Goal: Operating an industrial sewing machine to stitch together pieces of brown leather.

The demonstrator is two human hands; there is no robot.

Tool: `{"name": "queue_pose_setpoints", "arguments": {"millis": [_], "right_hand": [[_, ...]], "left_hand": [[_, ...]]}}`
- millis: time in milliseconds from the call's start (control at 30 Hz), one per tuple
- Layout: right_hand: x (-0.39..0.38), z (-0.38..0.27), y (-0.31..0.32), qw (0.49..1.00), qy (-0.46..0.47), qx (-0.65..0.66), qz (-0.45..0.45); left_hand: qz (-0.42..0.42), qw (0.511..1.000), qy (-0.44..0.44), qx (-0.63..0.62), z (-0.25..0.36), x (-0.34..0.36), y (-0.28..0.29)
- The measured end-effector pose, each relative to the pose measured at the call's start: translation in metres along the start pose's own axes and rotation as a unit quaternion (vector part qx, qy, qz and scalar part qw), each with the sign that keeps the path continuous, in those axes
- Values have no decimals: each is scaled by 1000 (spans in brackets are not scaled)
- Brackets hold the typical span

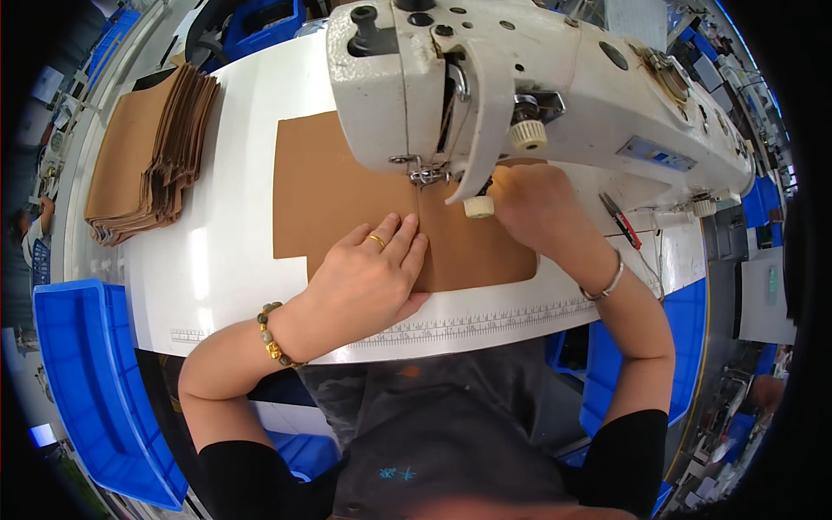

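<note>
A brown sheet of material [329,186] lies under the presser foot of the white sewing machine [425,173], with a vertical seam or fold below the needle area. My left hand [373,273] rests on the sheet just in front of the foot, fingers extended and slightly apart, thumb near the front edge. My right hand [533,208] is at the sheet's right side beside the machine head, fingers curled and slightly blurred, their tips partly hidden; what they hold, if anything, is unclear.
A stack of brown pieces [130,160] sits at the table's left. Red-handled snips [628,230] lie right of my right hand. Blue bins [95,381] flank the white table [217,295], whose front edge carries a printed scale. Another person's hand [45,208] shows at the far left.
</note>
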State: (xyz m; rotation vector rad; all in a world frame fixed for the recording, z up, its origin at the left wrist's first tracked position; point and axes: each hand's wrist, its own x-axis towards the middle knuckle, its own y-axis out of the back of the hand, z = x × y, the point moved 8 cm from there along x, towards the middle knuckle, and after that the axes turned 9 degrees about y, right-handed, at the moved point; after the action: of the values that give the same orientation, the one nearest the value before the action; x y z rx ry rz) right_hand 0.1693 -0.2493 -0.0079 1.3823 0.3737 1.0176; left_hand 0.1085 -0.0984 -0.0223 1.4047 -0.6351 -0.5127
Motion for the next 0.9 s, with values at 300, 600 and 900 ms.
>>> {"name": "queue_pose_setpoints", "arguments": {"millis": [300,600,900], "right_hand": [[19,-7,-49,976,30,127,175],[10,-26,-28,982,-11,133,138],[14,-33,-24,980,-1,173,93]], "left_hand": [[67,997,-2,-27,-4,-1,-3],[115,990,22,-72,-19,3,-4],[219,968,67,-100,-45,28,0]]}}
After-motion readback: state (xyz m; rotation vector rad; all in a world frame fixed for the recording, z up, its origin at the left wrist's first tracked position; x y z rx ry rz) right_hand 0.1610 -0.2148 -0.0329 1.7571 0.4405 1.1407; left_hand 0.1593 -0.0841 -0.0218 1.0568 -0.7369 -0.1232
